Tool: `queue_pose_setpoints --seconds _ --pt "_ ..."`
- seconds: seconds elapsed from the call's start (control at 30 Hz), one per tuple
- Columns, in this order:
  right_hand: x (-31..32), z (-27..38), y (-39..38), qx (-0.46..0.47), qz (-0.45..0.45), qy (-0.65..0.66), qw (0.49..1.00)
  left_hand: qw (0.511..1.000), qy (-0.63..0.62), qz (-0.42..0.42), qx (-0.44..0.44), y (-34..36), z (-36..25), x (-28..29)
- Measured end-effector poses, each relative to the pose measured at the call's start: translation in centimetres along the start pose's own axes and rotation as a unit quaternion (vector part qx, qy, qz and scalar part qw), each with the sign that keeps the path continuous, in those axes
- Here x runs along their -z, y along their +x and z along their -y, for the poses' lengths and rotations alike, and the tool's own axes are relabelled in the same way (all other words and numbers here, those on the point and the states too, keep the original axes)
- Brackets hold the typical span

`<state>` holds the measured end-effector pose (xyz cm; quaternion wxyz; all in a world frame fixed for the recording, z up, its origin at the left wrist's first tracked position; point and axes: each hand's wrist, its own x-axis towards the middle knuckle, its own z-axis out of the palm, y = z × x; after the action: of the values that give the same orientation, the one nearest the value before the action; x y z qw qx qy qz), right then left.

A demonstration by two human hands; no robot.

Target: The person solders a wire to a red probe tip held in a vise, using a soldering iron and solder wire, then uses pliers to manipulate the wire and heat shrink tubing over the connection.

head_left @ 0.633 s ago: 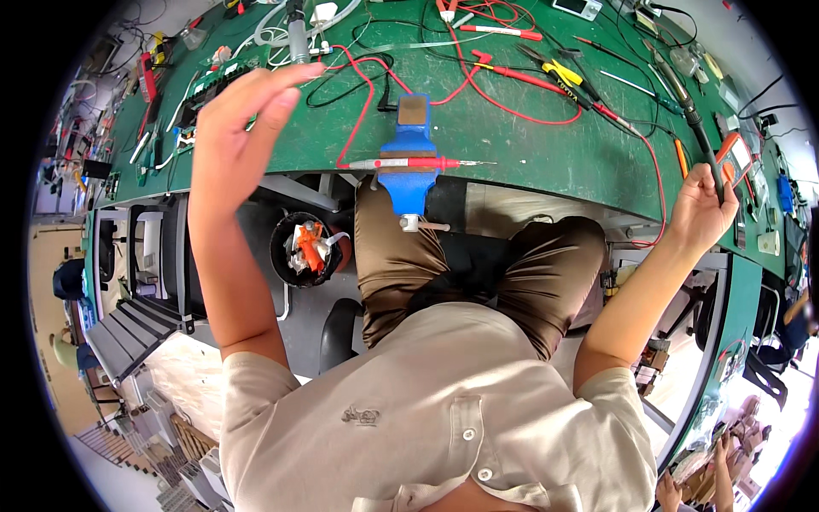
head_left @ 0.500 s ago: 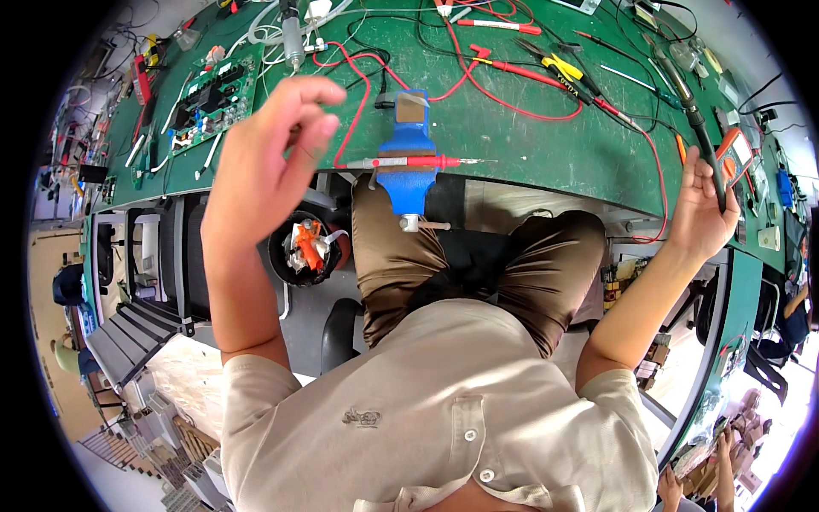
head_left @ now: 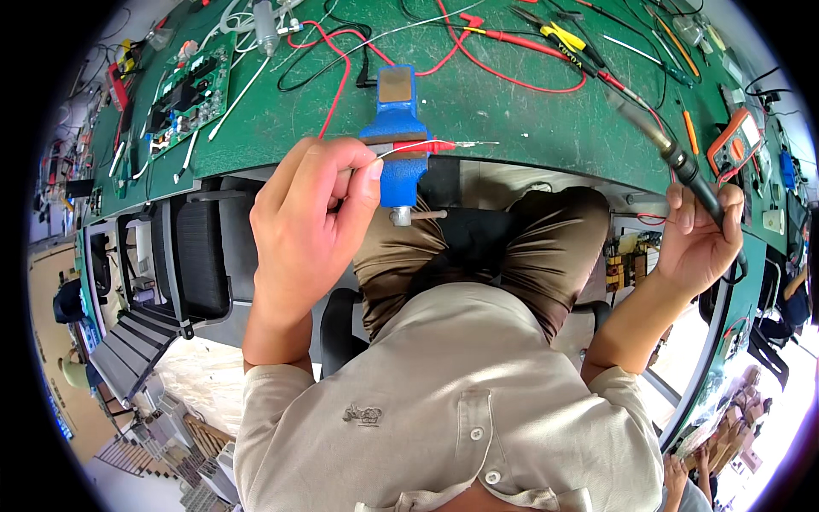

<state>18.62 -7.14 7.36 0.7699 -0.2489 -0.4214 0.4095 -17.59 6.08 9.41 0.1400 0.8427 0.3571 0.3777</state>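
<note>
My left hand [head_left: 316, 218] is closed in a pinch on a thin pale wire [head_left: 397, 149] at the blue bench vise [head_left: 395, 115]. A red test probe [head_left: 437, 146] lies clamped across the vise, with fine wire strands past its tip at the right; my left fingertips hide its grey end. My right hand [head_left: 695, 230] holds a soldering iron [head_left: 687, 168] by its black handle, raised at the bench's front right, its metal end pointing up and left.
The green bench [head_left: 529, 149] carries a circuit board [head_left: 188, 98] at left, tangled red and black leads [head_left: 512, 81], yellow pliers [head_left: 559, 43] and an orange multimeter [head_left: 725, 145] at right. An office chair [head_left: 209, 256] stands left below; another person's arms [head_left: 674, 486] show lower right.
My left hand has moved right and down to the vise and pinches the wire. My right hand has lifted the soldering iron, with its upper end swung leftward and down.
</note>
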Motion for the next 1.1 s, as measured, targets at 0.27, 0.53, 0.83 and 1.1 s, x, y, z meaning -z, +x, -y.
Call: queue_pose_setpoints --seconds 0.27,0.53,0.83,1.1 --pt "-3.9 -1.8 -1.5 -0.006 0.034 -0.074 0.997 0.999 -0.009 -0.004 -0.033 -0.5 0.4 -1.2" --pt "-6.6 -2.1 -2.0 -0.018 -0.018 -0.137 0.990 0.999 0.002 -0.020 -0.050 -0.6 0.3 -1.5" --pt "-8.5 -3.9 -2.7 0.092 -0.085 -0.310 0.942 0.992 0.037 -0.034 -0.114 0.0 0.7 -1.6" --pt "-9.4 -5.8 -3.5 0.095 -0.003 -0.325 0.941 0.991 0.016 -0.056 -0.122 -0.3 1.2 -1.9"
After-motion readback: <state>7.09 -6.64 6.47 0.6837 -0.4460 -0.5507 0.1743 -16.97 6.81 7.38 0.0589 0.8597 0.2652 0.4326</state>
